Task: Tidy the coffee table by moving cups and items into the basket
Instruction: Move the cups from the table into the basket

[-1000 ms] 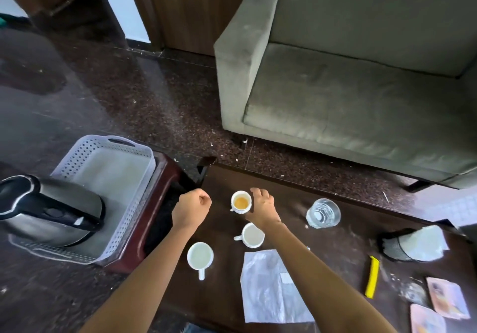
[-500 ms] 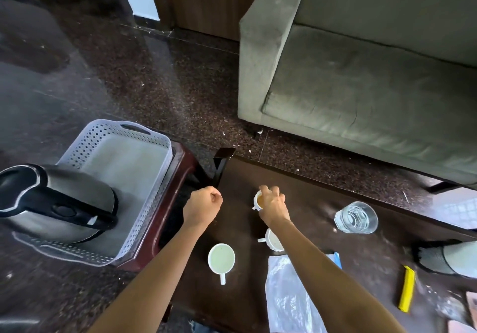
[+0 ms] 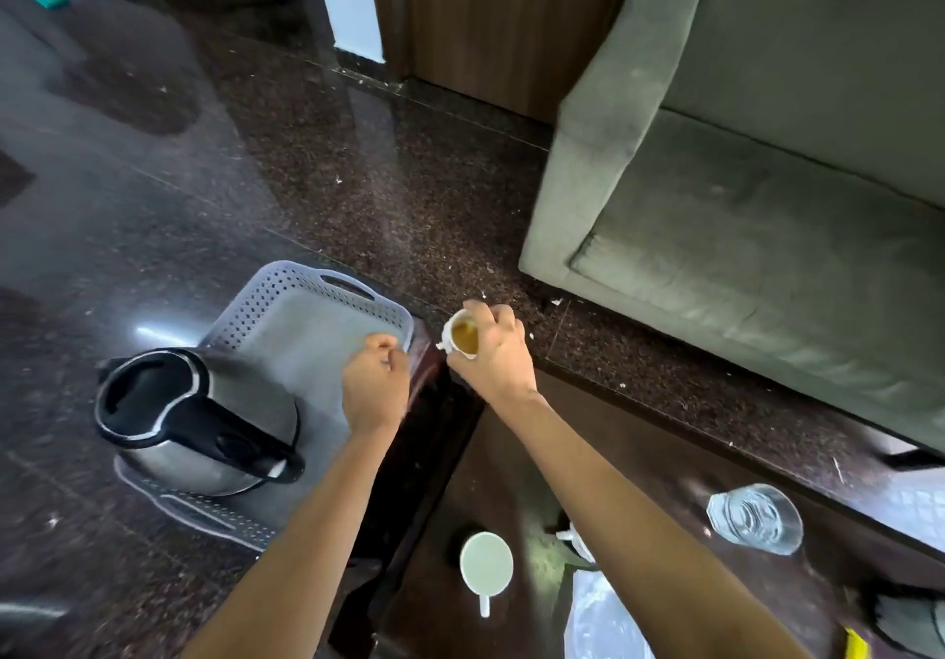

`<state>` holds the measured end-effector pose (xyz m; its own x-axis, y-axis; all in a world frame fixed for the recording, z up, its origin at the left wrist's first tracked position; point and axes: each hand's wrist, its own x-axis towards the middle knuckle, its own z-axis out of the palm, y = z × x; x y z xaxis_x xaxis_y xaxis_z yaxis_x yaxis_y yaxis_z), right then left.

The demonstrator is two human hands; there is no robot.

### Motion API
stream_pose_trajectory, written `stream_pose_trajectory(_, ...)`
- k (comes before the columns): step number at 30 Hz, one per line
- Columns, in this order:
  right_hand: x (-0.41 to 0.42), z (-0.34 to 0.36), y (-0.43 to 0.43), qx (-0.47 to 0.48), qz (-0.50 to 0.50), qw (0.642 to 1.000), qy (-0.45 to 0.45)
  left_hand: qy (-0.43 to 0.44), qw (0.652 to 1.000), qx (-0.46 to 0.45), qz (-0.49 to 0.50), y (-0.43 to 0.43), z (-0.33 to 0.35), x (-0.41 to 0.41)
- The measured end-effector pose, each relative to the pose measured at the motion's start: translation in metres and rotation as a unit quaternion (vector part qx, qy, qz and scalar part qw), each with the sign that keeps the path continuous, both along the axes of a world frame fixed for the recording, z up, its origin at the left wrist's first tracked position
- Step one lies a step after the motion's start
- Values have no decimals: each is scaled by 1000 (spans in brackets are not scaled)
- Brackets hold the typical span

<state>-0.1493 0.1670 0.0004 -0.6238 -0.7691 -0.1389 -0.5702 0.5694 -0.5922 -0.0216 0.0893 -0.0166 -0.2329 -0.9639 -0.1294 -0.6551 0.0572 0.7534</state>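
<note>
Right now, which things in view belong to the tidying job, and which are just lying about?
Job: cup of brown drink, gripped by right hand; white cup, glass and plastic sheet on the coffee table; basket.
Just there: kettle, already standing in the basket; sofa; left hand, fisted, holding nothing.
</note>
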Motion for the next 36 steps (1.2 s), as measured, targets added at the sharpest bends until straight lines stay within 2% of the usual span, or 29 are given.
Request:
stream_pose_trajectory(5,25,14,-80,-9,104,994,17,86,984,30,155,-40,15,20)
stream_pose_trajectory(8,39,7,-119,11,159,987,10,108,973,49,197,-55,11,27)
stream_pose_trajectory(15,66,-21,-186,75,229,966,92,121,948,112,274,-76,-11,34)
stream_pose_trajectory(23,74,-39,-228,79,264,959,72,116,926,141,330,-85,-24,24)
stream_pose_trajectory(28,84,-48,-245,67,270,959,55,150,894,184,381,-91,-27,23)
stream_pose_trajectory(32,88,-51,-254,64,262,962,48,154,897,184,372,-91,-30,23)
stream_pose_trajectory(36,85,-50,-250,77,277,953,93,147,899,188,366,-85,-27,21)
